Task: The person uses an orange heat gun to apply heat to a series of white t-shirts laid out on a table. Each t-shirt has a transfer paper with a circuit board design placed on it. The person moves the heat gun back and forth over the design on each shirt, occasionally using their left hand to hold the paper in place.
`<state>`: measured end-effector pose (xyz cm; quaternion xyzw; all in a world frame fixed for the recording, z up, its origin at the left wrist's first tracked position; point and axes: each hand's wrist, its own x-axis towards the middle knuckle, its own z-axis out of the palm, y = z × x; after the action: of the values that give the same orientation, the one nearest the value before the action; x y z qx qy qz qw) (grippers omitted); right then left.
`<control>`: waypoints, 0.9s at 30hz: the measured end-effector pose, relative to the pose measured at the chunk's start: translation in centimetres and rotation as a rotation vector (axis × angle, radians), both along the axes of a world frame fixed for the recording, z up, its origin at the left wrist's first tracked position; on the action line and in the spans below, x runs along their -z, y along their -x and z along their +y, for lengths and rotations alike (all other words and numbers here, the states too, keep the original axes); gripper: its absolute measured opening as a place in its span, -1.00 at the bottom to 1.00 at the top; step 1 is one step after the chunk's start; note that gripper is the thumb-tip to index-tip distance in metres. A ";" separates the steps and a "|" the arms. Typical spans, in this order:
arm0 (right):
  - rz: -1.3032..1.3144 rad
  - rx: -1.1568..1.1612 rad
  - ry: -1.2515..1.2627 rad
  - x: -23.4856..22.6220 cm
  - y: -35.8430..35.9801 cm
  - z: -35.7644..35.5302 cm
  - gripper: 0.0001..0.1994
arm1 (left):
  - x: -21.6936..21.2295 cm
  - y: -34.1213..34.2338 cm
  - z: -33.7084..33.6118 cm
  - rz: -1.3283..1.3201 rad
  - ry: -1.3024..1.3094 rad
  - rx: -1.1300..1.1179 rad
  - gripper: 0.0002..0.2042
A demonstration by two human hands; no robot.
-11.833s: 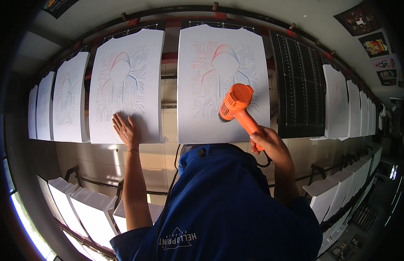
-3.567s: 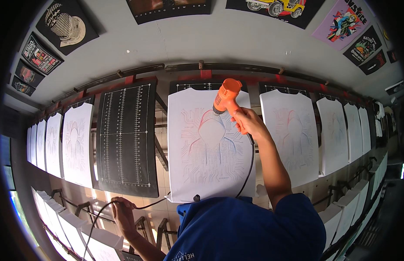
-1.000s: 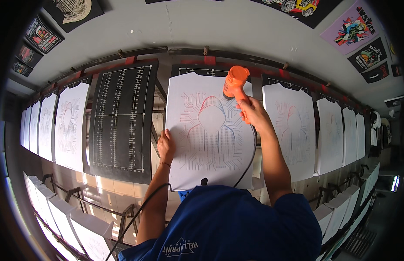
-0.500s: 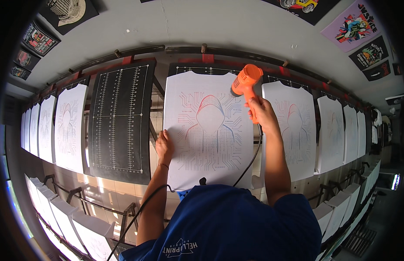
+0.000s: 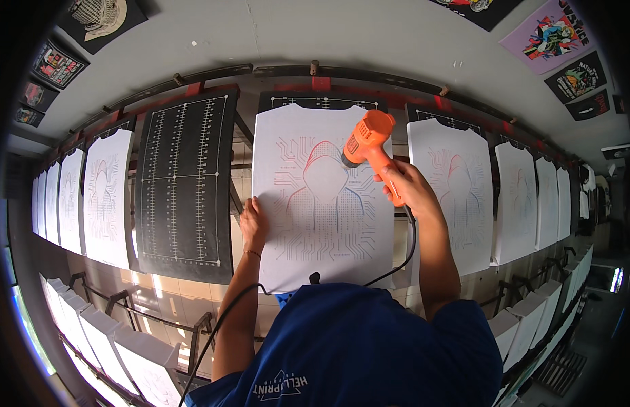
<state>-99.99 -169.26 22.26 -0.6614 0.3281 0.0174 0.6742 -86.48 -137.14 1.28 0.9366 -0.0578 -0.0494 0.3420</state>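
Over a white shirt (image 5: 326, 184), right hand (image 5: 410, 190) around orange heat gun (image 5: 371, 138), left hand (image 5: 252, 220) curled at shirt's edge — grip unclear.

Single view, wide fisheye: left camera of a head-worn pair. Looks down and forward over the wearer's blue shirt (image 5: 369, 346); upright, wall (image 5: 294, 41) along top. Left hand (image 5: 254, 222) and right hand (image 5: 415, 190) near, mid-frame. Straight edges bow toward dark rim.

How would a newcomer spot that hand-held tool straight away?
Below the grey wall, find the white shirt directly in front of the person's blue top. At its upper right, the right hand grips a pistol-shaped heat gun. Its bright orange body stands out from the neighbouring white shirts and the black board nearby.
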 end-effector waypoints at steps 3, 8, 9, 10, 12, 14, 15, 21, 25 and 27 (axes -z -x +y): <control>-0.005 0.068 0.080 0.6 0.5 -0.3 -0.65 | 0.0 0.0 0.0 -0.006 0.018 -0.008 -0.61; -0.005 0.108 0.103 1.2 0.7 -1.1 -0.65 | -0.2 -0.2 -0.1 0.057 -0.001 -0.033 -0.60; 0.005 0.101 0.081 0.9 0.9 -0.9 -0.66 | -0.1 -0.1 -0.1 0.058 0.003 -0.034 -0.60; 0.010 0.079 0.047 0.4 1.1 -0.8 -0.66 | -0.1 0.0 0.0 0.059 0.007 -0.035 -0.60; 0.023 0.033 -0.020 -0.4 1.6 -0.7 -0.66 | -0.1 -0.1 0.1 0.044 0.015 -0.020 -0.60; 0.040 0.074 0.065 0.3 2.3 -0.7 -0.65 | -0.3 0.0 0.0 0.045 0.012 -0.015 -0.59; 0.048 0.094 0.106 0.5 2.6 -0.6 -0.64 | -0.5 0.0 -0.2 0.050 0.003 -0.017 -0.59; -0.025 0.037 0.002 1.1 2.2 0.7 -0.64 | -0.4 -0.1 -0.2 0.077 -0.019 -0.020 -0.56; -0.011 -0.015 -0.014 0.3 1.7 2.2 -0.62 | -0.2 -0.1 -0.1 0.074 -0.005 -0.027 -0.55; 0.021 -0.056 0.001 -0.4 1.9 2.2 -0.62 | -0.3 -0.2 -0.1 0.078 -0.020 -0.033 -0.55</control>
<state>-101.91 -167.04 22.69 -0.6704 0.3168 0.0431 0.6696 -86.33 -137.22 1.54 0.9381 -0.0286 -0.0809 0.3354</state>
